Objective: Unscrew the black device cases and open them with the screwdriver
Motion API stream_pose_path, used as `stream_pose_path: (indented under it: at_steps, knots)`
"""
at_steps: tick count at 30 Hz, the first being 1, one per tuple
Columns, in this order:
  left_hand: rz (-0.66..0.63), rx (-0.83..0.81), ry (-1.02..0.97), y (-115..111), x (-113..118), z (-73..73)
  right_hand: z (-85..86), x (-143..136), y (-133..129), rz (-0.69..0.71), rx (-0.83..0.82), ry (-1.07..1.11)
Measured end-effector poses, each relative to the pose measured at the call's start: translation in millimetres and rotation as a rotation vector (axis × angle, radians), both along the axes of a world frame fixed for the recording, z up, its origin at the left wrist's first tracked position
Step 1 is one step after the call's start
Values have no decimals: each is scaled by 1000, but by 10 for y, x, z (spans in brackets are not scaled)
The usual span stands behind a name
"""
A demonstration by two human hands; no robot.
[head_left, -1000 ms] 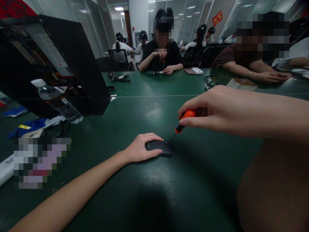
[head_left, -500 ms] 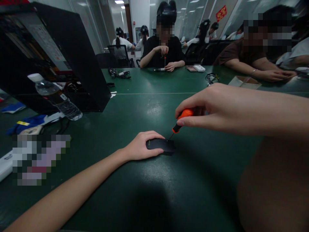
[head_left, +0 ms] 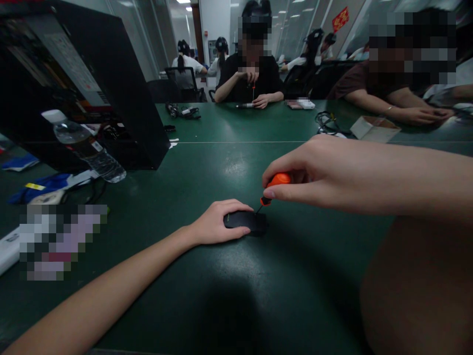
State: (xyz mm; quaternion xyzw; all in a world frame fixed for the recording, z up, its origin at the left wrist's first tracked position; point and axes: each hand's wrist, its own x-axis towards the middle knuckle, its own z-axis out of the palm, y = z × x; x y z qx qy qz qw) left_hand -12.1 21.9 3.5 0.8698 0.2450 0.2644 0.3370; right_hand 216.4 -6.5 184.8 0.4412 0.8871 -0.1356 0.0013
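Observation:
A flat black box-shaped device (head_left: 242, 222) lies on the green table; what kind it is I cannot make out. My left hand (head_left: 219, 223) grips it from the left, thumb along the near side and fingers along the far side. In my right hand (head_left: 305, 172) is a screwdriver (head_left: 280, 179) with an orange and black handle, pinched between thumb and fingers. Its thin shaft slants down to the left, and the tip meets the far edge of the black device, close to my left fingertips.
At the left stand a black computer case (head_left: 125, 88) and a tilted plastic bottle (head_left: 86, 145), with blue gloves (head_left: 46, 190) nearby. Cables (head_left: 183, 112) and an open box (head_left: 375, 128) lie farther back. Across the table, a person (head_left: 251, 74) holds another screwdriver.
My right hand has come slightly lower and to the left, the screwdriver's handle with it. My left hand and the black device have hardly moved.

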Motion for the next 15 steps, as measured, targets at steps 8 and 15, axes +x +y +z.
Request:
stream_pose_path:
  at_steps: [8, 15]
  knots:
    - [-1, 15, 5, 5, -1, -7, -117, -68, 23, -81, 110, -105]
    - [6, 5, 40, 9, -4, 7, -224, -69, 95, -14, 225, -16]
